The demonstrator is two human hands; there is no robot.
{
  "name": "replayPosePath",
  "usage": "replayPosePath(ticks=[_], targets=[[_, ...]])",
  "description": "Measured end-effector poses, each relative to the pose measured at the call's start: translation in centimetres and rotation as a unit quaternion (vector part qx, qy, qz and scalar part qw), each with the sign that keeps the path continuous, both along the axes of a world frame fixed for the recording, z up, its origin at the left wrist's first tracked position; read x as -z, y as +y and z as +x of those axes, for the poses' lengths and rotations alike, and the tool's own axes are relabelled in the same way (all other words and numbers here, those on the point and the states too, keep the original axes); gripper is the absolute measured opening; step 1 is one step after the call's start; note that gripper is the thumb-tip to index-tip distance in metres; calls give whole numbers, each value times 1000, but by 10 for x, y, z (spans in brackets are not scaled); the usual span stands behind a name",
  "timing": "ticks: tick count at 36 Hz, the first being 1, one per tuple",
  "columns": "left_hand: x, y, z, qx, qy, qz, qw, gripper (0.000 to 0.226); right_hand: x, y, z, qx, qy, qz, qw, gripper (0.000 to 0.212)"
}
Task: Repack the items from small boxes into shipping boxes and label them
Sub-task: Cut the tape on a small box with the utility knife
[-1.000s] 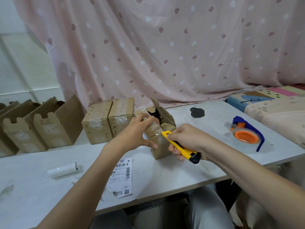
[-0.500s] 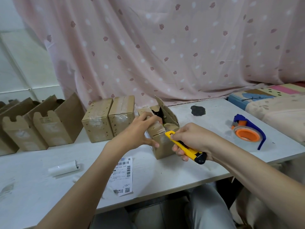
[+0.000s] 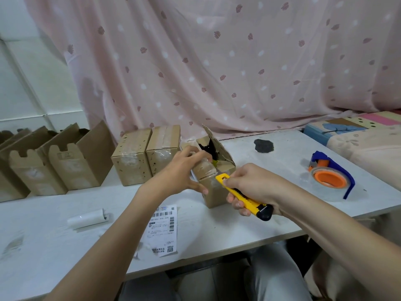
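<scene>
left hand [image 3: 183, 170] gripping small box [image 3: 213, 187], right hand [image 3: 251, 185] clenching yellow knife [image 3: 240, 196]; blade tip seemingly hidden, contents unclear

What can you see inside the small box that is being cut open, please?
Through the torn top of the small box, only dark shadow and a bit of yellow-green show. The left hand and taped flaps cover the rest.

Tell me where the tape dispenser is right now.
In the head view, the tape dispenser lies on the right side of the table, right of the right hand holding the yellow knife.
</scene>
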State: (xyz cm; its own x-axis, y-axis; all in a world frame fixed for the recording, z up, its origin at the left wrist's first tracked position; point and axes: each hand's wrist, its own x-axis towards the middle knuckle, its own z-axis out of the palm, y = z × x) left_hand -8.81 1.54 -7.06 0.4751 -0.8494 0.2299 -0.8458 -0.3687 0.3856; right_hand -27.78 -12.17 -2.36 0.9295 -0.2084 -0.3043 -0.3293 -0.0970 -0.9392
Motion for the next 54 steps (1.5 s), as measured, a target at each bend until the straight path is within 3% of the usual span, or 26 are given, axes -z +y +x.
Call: replayPosePath(ticks=[14,23,32,37,42,45,49,54], targets=[[2,-9,-4,1,-8,-13,1000,91,1,-3,17,29,9,58,998,8],[-1,-4,-3,-15,-17,-30,999,91,-4,1,1,-33,36,60,997,11],[-15,-5,-11,-33,6,-37,999,99,-16,-14,-5,-11,26,32,999,12],[-19,2,-17,-74,47,-48,995,80,-23,-17,-13,-31,-2,-29,999,21],[-18,1,-23,-93,66,-85,990,38,-34,-15,-16,-44,-43,-15,998,25],[-19,3,-24,-98,57,-98,989,25,-40,-17,-15,-13,-109,4,994,24],[-21,12,-17,-111,13,-101,989,31,-43,-27,-12,70,-176,85,978,14],[-24,18,-12,-146,-15,-74,986,45,-35,-50,-1,131,-165,71,975,18]])
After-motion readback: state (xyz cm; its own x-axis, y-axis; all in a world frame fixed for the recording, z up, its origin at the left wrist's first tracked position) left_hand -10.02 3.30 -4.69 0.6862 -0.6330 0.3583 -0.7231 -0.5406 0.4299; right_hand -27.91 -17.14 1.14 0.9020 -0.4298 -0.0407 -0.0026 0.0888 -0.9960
